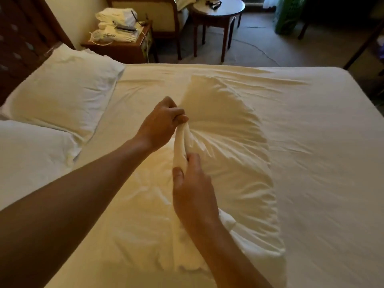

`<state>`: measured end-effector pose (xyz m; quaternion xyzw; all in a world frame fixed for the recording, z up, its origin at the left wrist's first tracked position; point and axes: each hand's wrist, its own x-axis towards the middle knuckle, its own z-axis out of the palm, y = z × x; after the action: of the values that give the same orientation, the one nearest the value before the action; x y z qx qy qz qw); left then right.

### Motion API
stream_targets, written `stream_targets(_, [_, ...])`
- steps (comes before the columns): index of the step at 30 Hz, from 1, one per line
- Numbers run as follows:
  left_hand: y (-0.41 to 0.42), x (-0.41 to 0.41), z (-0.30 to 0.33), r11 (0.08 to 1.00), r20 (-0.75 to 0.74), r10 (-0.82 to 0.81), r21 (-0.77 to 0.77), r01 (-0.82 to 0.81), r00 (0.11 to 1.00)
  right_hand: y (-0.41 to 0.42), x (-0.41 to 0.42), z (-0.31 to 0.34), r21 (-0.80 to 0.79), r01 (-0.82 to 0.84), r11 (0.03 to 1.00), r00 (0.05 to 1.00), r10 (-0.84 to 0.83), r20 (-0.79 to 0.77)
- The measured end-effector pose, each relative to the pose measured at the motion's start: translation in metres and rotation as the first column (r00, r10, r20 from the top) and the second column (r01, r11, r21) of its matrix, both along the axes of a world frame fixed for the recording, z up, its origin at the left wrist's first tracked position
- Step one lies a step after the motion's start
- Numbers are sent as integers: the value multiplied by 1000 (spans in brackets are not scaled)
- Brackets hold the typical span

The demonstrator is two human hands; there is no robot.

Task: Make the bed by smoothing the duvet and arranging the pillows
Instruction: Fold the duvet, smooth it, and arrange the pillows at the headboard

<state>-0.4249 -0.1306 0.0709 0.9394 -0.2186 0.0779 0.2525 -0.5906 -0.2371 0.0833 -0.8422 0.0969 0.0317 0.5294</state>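
Left hand reaches in from the lower left on a long bare forearm, knuckles up, fingers and thumb curled tight around a gathered twist of white fabric at the edge of the middle pillow. Just below it, right hand comes up from the bottom edge, thumb and fingertips pinching the lower end of that same bunched fold, wrist angled up and to the left. Both hands are clamped on the cloth, one above the other, close together.

No writing, brand or label can be read anywhere.

Far left, two more white pillows lie at the head of the bed: the near pillow at the frame edge, the far pillow beyond it, against the dark headboard. Past them a wooden nightstand carries folded white linen. The held pillow sits in the middle of the bed, creases fanning out from the grip, on the white sheet. Beyond the bed, a round counter stands on the carpet.
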Motion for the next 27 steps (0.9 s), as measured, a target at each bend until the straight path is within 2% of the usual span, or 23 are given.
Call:
stream_targets(2, [45, 1, -6, 997, -55, 72, -2, -72, 996, 37, 6, -3, 34, -91, 995, 994, 93, -49])
stream_targets(5, [107, -6, -29, 975, -135, 209, 104, -196, 968, 73, 15, -16, 157, -265, 951, 943, 290, -163])
stream_targets(8, [158, -16, -61, 927, -225, 368, 161, -338, 902, 77, 25, -36, 80, -329, 941, 940, 334, -72])
stream_targets(10, [185, -19, -80, 889, -264, 457, 162, -428, 850, 64, 32, -54, -74, -237, 969, 969, 241, 59])
stream_targets(12, [200, -20, -95, 856, -323, 517, 179, -485, 793, 44, 43, -74, -331, -96, 939, 977, 153, 152])
stream_targets(14, [201, -22, -108, 817, -372, 576, 228, -530, 728, 27, 56, -90, -514, -52, 856, 989, 116, 93])
stream_targets(16, [186, -22, -117, 759, -307, 651, 271, -592, 694, 18, 67, -103, -580, -157, 799, 985, 167, -36])
stream_targets(18, [155, -18, -118, 752, -145, 659, 146, -643, 738, 14, 74, -116, -630, -254, 734, 965, 239, -111])
stream_targets(19, [137, -15, -117, 791, -64, 612, 54, -610, 788, 13, 77, -121, -647, -281, 709, 957, 254, -137])
stream_targets(20, [118, -11, -115, 844, -20, 536, 30, -536, 844, 12, 81, -123, -658, -300, 691, 951, 270, -149])
stream_targets(22, [89, -6, -117, 913, -64, 394, 145, -382, 917, 5, 93, -122, -647, -305, 698, 941, 324, -94])
stream_targets(23, [81, -3, -123, 917, -119, 368, 211, -338, 922, -1, 102, -119, -607, -271, 747, 944, 329, -18])
stream_targets(25, [80, 4, -140, 902, -195, 393, 272, -335, 899, -17, 127, -118, -549, -153, 822, 956, 263, 126])
stream_targets(27, [89, 8, -161, 877, -204, 450, 286, -386, 870, -37, 151, -128, -617, -120, 778, 972, 218, 87])
